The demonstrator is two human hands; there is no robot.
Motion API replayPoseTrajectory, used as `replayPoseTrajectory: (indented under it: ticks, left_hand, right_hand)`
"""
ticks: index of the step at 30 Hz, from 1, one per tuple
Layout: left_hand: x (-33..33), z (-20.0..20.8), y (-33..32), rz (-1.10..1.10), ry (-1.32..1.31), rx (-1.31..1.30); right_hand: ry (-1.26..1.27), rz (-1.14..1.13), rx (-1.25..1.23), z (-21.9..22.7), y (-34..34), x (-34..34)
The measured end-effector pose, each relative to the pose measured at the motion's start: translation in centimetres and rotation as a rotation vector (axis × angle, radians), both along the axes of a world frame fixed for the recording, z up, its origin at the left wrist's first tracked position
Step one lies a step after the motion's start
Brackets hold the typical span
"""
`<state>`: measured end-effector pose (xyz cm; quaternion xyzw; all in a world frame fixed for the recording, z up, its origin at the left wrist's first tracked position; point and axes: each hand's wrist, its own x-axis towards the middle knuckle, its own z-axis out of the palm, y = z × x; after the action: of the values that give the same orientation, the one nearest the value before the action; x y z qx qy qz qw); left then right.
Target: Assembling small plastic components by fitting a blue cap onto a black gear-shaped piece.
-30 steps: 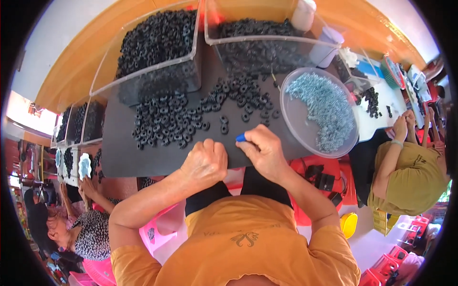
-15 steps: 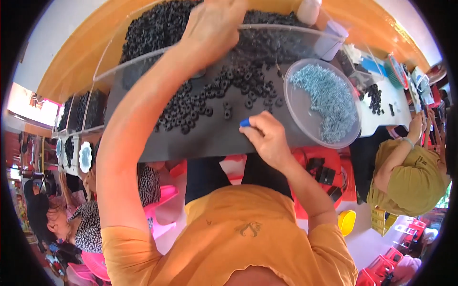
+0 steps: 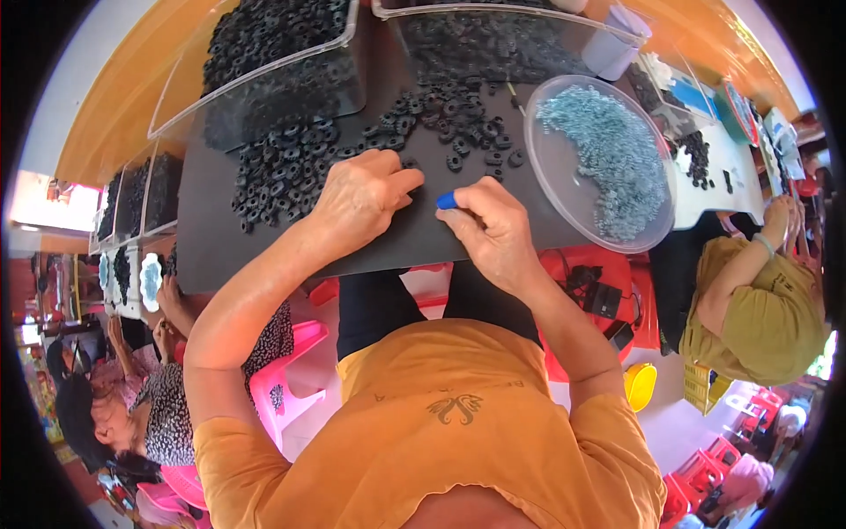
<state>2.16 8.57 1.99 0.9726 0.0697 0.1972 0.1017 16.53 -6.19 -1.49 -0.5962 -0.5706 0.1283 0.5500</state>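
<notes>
My left hand (image 3: 363, 201) is above the near middle of the dark table, its fingers curled in and partly hidden under the hand. Close to its index finger lies a small black part (image 3: 411, 163). My right hand (image 3: 496, 231) faces it a short way off, thumb and index finger brought together. A blue cover (image 3: 447, 201) sits at the tip of that index finger. Whether anything small is pinched in either hand cannot be made out. Beyond both hands, many small black ring-like parts (image 3: 286, 172) lie in loose heaps.
Clear bins of black parts, one (image 3: 282, 79) at far left and another (image 3: 493, 44) further right, stand behind the heaps. A round clear tray (image 3: 539, 167) of small light-blue pieces rests to the right, near a white cup (image 3: 615, 44). Co-workers sit on both sides.
My left hand has come back from the far bins to the near side, beside my right hand. My right hand has stayed nearly in place. The view has shifted slightly.
</notes>
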Motion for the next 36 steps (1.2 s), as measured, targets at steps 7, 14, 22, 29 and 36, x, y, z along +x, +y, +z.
replayPoseTrajectory:
  ticks: [7, 14, 22, 29, 36]
  left_hand:
    - [0.6, -0.8, -1.4, 0.139, -0.049, 0.065]
    - [-0.2, -1.5, -2.1, 0.113, -0.02, 0.249]
    - [-0.5, -1.7, -3.3, 0.141, -0.012, 0.2]
    - [-1.1, -1.6, -3.2, 0.174, -0.064, 0.072]
    - [-1.2, -0.6, -4.4, 0.165, -0.164, -0.072]
  right_hand:
    - [-0.064, -0.001, 0.078, 0.4, -0.9, 0.3]
    - [-0.612, -0.269, 0.043, 4.9, -4.3, 8.1]
    - [-0.546, -0.237, -0.354, 5.2, -3.8, 13.2]
    - [-0.494, -0.275, -0.355, 4.6, -3.5, 13.4]
    - [-0.915, -0.233, -0.319, 2.9, -2.3, 13.7]
